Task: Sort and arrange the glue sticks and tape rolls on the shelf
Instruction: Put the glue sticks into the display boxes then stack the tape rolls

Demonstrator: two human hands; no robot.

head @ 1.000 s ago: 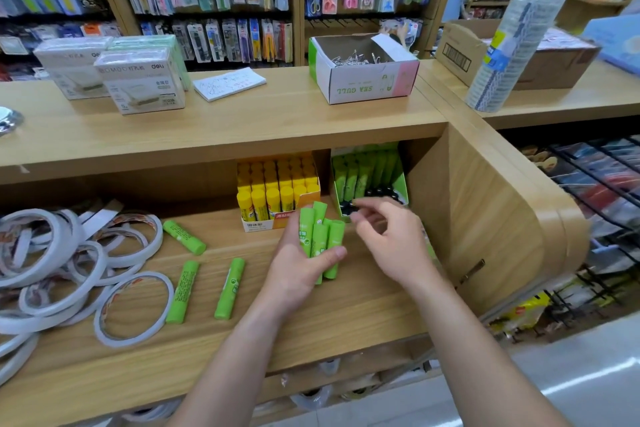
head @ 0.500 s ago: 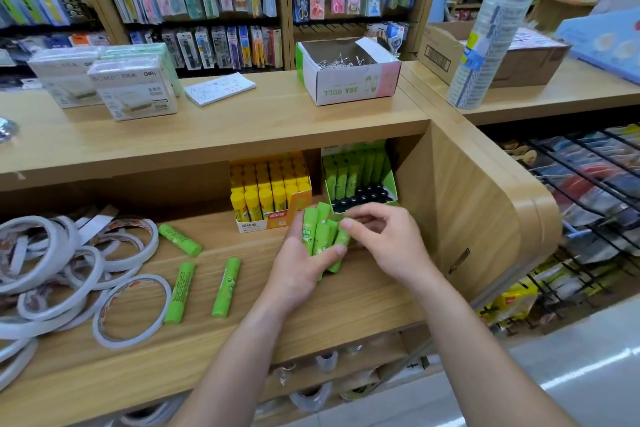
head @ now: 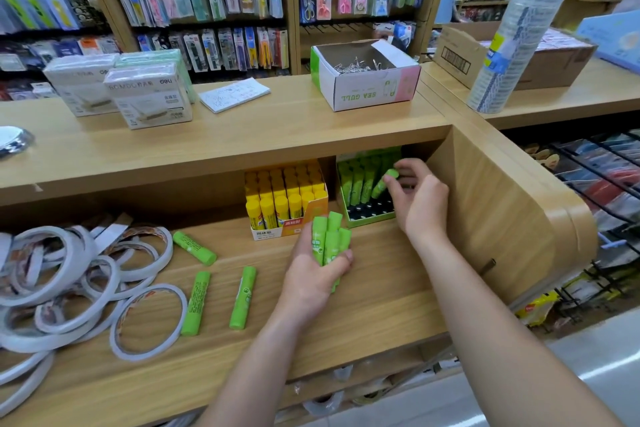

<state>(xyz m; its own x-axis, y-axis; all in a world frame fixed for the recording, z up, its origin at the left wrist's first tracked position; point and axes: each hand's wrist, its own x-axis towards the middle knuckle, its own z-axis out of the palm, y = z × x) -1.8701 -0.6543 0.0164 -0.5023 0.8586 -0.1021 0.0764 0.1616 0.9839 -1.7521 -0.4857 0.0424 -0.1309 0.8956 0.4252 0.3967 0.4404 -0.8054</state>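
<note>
Head view: the left hand [head: 311,274] curls round a bundle of green glue sticks [head: 329,236], held just in front of the green display box [head: 367,220], as a ready supply, I judge. The right hand [head: 419,198] pinches a single green glue stick [head: 382,184] between thumb and fingertips, tilted, its lower end among the standing sticks. Whether it sits in a slot is hard to tell. Three loose green glue sticks [head: 195,302] lie on the shelf [head: 381,305] beside the heaped tape rolls [head: 69,288], unsorted.
</note>
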